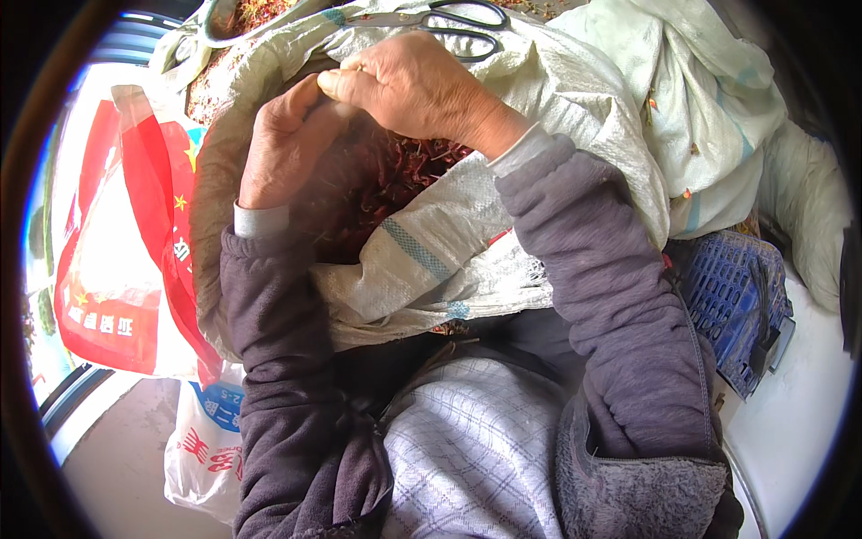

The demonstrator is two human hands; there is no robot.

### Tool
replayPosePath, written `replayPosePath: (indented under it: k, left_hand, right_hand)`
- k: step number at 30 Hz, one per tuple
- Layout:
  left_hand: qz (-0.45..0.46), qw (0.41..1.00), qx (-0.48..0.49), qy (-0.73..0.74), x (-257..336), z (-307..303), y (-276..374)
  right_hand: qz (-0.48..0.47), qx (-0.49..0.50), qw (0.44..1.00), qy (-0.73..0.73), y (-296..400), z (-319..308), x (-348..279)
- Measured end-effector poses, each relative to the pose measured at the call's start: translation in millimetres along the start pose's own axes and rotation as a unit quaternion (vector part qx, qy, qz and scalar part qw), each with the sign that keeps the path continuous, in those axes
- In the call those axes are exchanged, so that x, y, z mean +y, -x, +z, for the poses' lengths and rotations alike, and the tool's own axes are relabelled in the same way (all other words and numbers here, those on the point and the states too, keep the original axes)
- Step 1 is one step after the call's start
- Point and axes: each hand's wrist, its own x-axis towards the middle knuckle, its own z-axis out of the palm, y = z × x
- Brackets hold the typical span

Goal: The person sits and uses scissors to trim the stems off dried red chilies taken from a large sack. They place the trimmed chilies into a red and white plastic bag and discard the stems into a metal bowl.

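Observation:
Both my hands meet at the fingertips above an open white woven sack [417, 249] holding dark red dried chili peppers [384, 182]. My left hand [289, 145] is at the sack's left side, its thumb and fingers bent towards my other hand. My right hand [424, 91] reaches in from the right, thumb against the bent index finger. A tiny pale bit shows at its fingertips; whether either hand grips something larger is hidden. Just beyond my right hand, black-handled scissors [465, 27] lie on the sack's far folds, with their blades pointing left.
A red and white bag [121, 269] stands at the left, above a white plastic bag [209, 445]. More woven sacking [707, 121] is heaped at the right, beside a blue perforated plastic basket [734, 296]. Reddish plant bits [259, 13] lie at the far edge.

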Motion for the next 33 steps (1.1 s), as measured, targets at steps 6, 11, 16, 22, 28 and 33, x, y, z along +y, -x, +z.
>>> replayPosePath:
  k: [6,11,16,22,28,33]
  left_hand:
    - [0.003,0.977,-0.017,0.213,1,-3,-2]
    - [0.101,0.889,-0.043,0.444,-26,-15,-8]
    - [-0.004,0.991,0.111,-0.074,-86,-39,-40]
    - [0.023,0.886,0.035,-0.462,-126,-15,-47]
    - [0.010,0.869,-0.026,-0.495,-55,10,-40]
    - [-0.007,0.932,0.001,-0.362,-36,-3,-37]
  right_hand:
    - [0.140,0.038,0.941,-0.306,-3,6,-10]
    - [0.241,0.080,0.706,-0.661,-9,-28,7]
    - [0.291,0.193,0.655,-0.670,-6,-43,10]
    - [0.318,0.147,0.614,-0.707,-8,-33,7]
    - [0.386,0.132,0.584,-0.702,-12,-45,1]
    - [0.415,0.127,0.699,-0.569,-11,-33,-1]
